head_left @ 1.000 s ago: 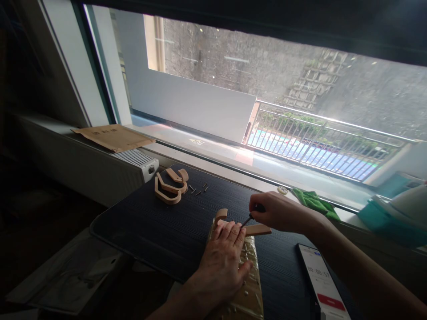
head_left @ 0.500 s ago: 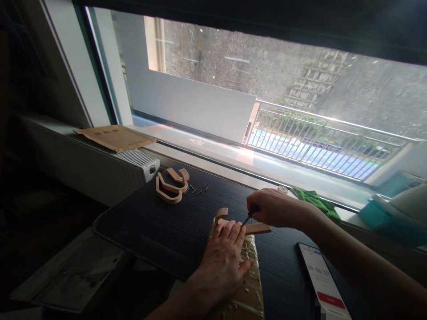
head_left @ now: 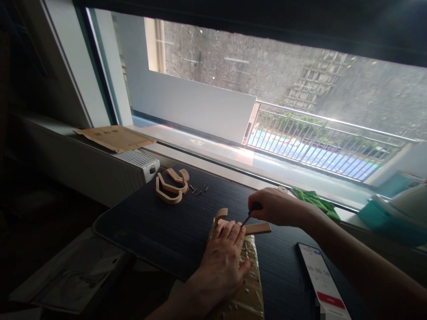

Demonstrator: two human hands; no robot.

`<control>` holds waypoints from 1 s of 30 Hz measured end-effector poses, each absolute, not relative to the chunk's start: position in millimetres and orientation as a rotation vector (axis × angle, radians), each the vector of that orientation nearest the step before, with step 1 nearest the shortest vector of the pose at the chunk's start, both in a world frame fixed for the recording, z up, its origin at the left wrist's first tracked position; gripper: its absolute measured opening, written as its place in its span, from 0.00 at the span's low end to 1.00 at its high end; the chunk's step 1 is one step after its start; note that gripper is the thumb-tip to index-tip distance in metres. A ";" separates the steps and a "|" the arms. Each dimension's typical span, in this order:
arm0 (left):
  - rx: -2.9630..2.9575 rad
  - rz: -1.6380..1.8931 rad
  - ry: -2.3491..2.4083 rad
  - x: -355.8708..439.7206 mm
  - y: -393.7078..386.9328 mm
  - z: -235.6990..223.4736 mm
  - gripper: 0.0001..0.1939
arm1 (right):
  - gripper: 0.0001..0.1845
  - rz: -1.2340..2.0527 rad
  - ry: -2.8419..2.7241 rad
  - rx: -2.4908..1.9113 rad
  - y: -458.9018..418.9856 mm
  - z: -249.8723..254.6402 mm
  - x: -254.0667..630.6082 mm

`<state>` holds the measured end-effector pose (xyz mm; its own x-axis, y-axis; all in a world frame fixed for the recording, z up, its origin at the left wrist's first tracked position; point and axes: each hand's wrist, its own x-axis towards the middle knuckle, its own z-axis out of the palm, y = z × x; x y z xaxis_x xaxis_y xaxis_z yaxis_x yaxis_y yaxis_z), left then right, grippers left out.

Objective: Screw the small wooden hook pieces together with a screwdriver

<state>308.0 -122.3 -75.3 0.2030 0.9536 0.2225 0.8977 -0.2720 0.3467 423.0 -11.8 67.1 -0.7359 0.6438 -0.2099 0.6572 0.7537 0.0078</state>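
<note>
A small screwdriver [head_left: 246,218] with a dark handle is gripped in my right hand [head_left: 271,206], its thin shaft slanting down to my left fingertips. There it meets a light wooden hook [head_left: 258,229] that lies across a box wrapped in shiny brown tape [head_left: 250,289]. With fingers laid over the middle of the hook, my left hand [head_left: 225,249] holds it down against the box, thumb out to the side. The hook's curled end shows left of my fingers and its straight end sticks out to the right. My fingers hide the screwdriver's tip and any screw under it.
Several loose screws [head_left: 199,193] lie on the dark table [head_left: 150,231] beside more wooden hooks [head_left: 170,198]. A phone [head_left: 322,278] showing a running timer lies under my right forearm. By the window are a green cloth [head_left: 315,202], a teal container [head_left: 387,220] and a brown envelope [head_left: 116,137].
My right hand has rotated very slightly on the screwdriver handle. My left hand, the hook and the box stay where they were. The phone's timer has advanced by a second.
</note>
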 end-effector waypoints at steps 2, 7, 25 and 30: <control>2.314 0.596 1.809 307.9 -122.4 -75.7 0.33 | 0.09 -0.081 2.742 1.055 -12.5 64.8 421.3; 2.320 0.585 1.809 307.3 -122.5 -75.8 0.33 | 0.11 -0.054 2.723 1.080 -13.3 68.5 423.2; 2.361 0.603 1.823 307.4 -122.7 -78.0 0.32 | 0.13 -0.121 2.738 1.009 -6.9 70.4 430.2; 2.372 0.596 1.820 307.1 -122.3 -77.5 0.32 | 0.08 -0.085 2.747 0.993 -12.6 71.9 425.6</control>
